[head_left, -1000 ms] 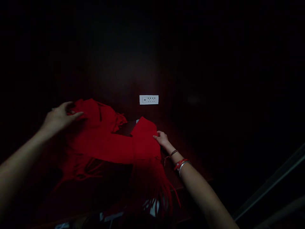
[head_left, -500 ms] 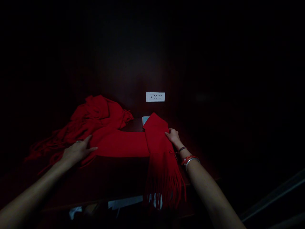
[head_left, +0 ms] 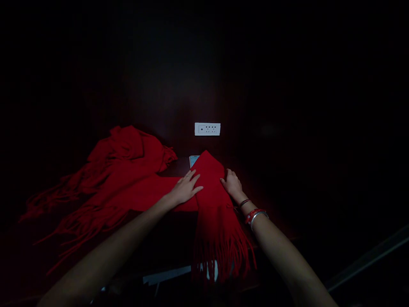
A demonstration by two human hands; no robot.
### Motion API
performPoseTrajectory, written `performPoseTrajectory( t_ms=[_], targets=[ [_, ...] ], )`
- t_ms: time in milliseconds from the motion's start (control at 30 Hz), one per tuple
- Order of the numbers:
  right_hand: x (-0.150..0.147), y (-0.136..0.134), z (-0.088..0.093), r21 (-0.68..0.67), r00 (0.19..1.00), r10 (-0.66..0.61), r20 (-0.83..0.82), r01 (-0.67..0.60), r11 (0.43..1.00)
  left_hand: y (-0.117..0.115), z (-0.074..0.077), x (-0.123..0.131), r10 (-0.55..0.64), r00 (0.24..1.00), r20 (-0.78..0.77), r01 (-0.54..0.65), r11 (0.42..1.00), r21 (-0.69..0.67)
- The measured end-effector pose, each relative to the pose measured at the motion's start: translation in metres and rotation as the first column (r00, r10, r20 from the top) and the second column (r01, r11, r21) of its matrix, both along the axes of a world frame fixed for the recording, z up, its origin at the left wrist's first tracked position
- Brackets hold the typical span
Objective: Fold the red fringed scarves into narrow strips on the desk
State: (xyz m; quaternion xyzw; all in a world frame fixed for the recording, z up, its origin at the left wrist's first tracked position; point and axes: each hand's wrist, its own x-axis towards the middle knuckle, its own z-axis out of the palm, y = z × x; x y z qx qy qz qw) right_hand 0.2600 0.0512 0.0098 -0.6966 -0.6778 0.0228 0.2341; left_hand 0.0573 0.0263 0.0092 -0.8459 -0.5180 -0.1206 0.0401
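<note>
With hands apart: the left hand (head_left: 187,187) open and spread on the left side of a long, red, fringed scarf (head_left: 209,183) of soft, matte cloth, the right hand (head_left: 232,183) loosely curved at its right edge; cannot tell whether pinching there. Laid on the dark counter (head_left: 179,165), folded to a far point, with stringy tassels (head_left: 225,251) drooping at the near edge. Seemingly at the folding-and-smoothing step, calling for light, even pressure along the crease. Farther left, heaped and rumpled red cloth (head_left: 128,147); beyond, a partly covered, pale-rimmed flat device (head_left: 193,160) and a white rectangular socket plate (head_left: 207,129).
</note>
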Motion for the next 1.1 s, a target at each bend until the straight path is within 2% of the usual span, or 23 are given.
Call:
performPoseTrajectory(
  t_ms=[67,133,200,267,367,433,533,633,700,767,867,1000,1100],
  targets=[
    [-0.001,-0.003,0.001,0.011,0.995,0.090,0.041,-0.090,0.996,0.006,-0.017,0.008,0.017,1.000,0.014,-0.015,0.993,-0.113],
    [-0.002,-0.006,0.000,-0.129,0.970,0.231,0.073,-0.221,0.967,0.007,-0.025,0.007,0.033,0.999,0.012,-0.030,0.982,-0.188],
    [-0.003,-0.006,-0.004,-0.317,0.941,0.328,0.081,-0.287,0.904,0.005,-0.026,0.003,0.033,0.999,0.009,-0.030,0.976,-0.214],
    [-0.003,-0.004,-0.009,-0.410,0.932,0.354,0.082,-0.292,0.864,0.003,-0.023,0.000,0.033,0.999,-0.001,-0.032,0.971,-0.238],
    [-0.001,-0.002,-0.014,-0.387,0.933,0.354,0.066,-0.303,0.871,0.003,-0.019,0.001,0.026,1.000,-0.009,-0.028,0.962,-0.273],
    [0.002,-0.005,-0.013,-0.354,0.933,0.359,0.032,-0.325,0.877,0.003,-0.019,0.004,0.042,0.999,0.005,-0.040,0.968,-0.247],
    [0.009,-0.022,-0.006,-0.281,0.916,0.397,-0.055,-0.396,0.874,0.000,-0.019,0.009,0.044,0.997,0.065,-0.040,0.997,-0.065],
    [0.020,-0.052,0.002,-0.185,0.910,0.395,-0.127,-0.413,0.892,-0.007,-0.017,0.011,-0.143,0.983,0.117,0.132,0.987,0.093],
    [0.027,-0.073,0.005,-0.157,0.923,0.353,-0.151,-0.375,0.914,-0.012,-0.016,0.011,-0.284,0.953,0.105,0.279,0.958,0.061],
    [0.029,-0.090,0.006,-0.176,0.922,0.335,-0.196,-0.369,0.912,-0.015,-0.016,0.009,-0.354,0.933,0.069,0.357,0.934,-0.037],
    [0.028,-0.100,0.005,-0.203,0.923,0.300,-0.243,-0.351,0.914,-0.015,-0.017,0.005,-0.393,0.919,0.027,0.392,0.908,-0.148],
    [0.028,-0.099,0.004,-0.195,0.958,0.213,-0.190,-0.250,0.948,-0.012,-0.017,-0.002,-0.412,0.911,0.021,0.405,0.885,-0.231],
    [0.034,-0.101,0.009,-0.225,0.966,0.215,-0.147,-0.244,0.943,-0.012,-0.015,-0.005,-0.401,0.916,0.008,0.384,0.873,-0.301]
  ],
)
